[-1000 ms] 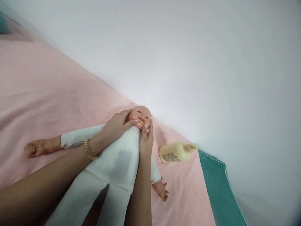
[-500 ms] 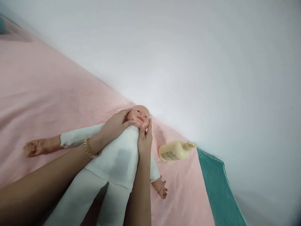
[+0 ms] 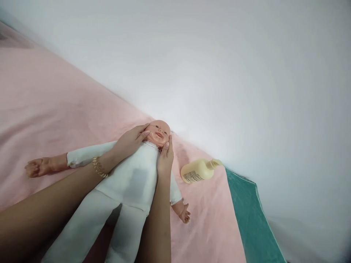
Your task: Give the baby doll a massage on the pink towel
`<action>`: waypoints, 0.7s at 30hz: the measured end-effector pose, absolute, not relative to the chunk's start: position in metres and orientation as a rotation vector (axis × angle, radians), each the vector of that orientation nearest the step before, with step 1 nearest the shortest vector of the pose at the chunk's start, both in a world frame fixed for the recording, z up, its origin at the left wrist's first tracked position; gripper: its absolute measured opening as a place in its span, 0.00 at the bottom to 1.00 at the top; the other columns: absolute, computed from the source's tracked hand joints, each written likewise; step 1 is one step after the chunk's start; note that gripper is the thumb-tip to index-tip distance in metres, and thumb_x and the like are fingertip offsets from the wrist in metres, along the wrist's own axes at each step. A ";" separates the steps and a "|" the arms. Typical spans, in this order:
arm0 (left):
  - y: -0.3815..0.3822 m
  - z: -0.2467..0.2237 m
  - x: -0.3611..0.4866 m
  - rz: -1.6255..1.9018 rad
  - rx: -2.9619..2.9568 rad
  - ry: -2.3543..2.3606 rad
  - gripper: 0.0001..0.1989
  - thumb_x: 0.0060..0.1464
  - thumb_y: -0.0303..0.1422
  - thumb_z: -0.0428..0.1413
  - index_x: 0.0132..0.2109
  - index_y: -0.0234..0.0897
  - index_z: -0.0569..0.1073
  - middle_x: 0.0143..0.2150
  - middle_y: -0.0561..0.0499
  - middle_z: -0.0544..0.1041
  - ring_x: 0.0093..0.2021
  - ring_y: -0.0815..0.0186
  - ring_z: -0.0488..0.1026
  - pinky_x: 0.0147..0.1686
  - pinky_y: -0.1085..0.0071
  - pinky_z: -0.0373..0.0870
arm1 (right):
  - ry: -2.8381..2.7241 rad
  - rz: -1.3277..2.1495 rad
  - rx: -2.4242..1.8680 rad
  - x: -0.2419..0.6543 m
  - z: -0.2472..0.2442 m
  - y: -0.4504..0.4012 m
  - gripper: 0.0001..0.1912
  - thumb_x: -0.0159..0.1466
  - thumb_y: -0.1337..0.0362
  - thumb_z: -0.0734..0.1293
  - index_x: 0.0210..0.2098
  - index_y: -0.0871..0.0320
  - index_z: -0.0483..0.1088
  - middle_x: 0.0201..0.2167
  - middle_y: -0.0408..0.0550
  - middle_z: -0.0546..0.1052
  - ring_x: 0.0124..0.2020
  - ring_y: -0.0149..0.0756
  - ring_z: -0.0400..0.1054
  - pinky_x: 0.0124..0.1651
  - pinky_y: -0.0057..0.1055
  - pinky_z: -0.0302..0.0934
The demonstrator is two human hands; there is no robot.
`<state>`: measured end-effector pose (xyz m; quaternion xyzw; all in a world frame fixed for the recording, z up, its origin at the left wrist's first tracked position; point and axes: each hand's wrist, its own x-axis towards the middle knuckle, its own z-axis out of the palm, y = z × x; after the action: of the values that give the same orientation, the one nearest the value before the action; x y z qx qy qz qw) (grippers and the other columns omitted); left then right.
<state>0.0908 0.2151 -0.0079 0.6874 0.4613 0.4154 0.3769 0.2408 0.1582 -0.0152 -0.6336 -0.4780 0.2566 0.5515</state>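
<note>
A baby doll (image 3: 138, 175) with a white cloth body lies on its back, its bald plastic head farthest from me. My left hand (image 3: 134, 140) cups one side of the head, its thumb against the cheek. On the other side, my right hand (image 3: 166, 157) holds the cheek and jaw, thumb near the jaw. Fingertips behind the head are partly hidden. The doll's plastic arms stretch out to both sides. Its legs extend toward me between my forearms.
A pale yellow pump bottle (image 3: 197, 171) lies to the right of the doll on a pink sheet (image 3: 63, 95). Green cloth (image 3: 248, 204) borders the sheet at right. Beyond the sheet runs a white wall (image 3: 219, 73).
Both thumbs have slid outward from the chin along the doll's cheeks. The doll and bottle appear slightly farther left and higher in view.
</note>
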 end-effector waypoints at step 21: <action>0.142 0.094 0.147 0.990 1.900 0.785 0.24 0.66 0.48 0.41 0.28 0.40 0.66 0.27 0.50 0.76 0.30 0.58 0.76 0.34 0.63 0.71 | -0.857 0.015 -1.448 0.281 0.097 0.058 0.23 0.69 0.56 0.57 0.56 0.56 0.73 0.51 0.54 0.78 0.43 0.41 0.76 0.51 0.41 0.69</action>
<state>0.1467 0.1417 0.0936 0.7569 0.3128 0.3945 0.4166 0.2807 0.0575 0.0969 -0.6414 -0.3795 0.0066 0.6667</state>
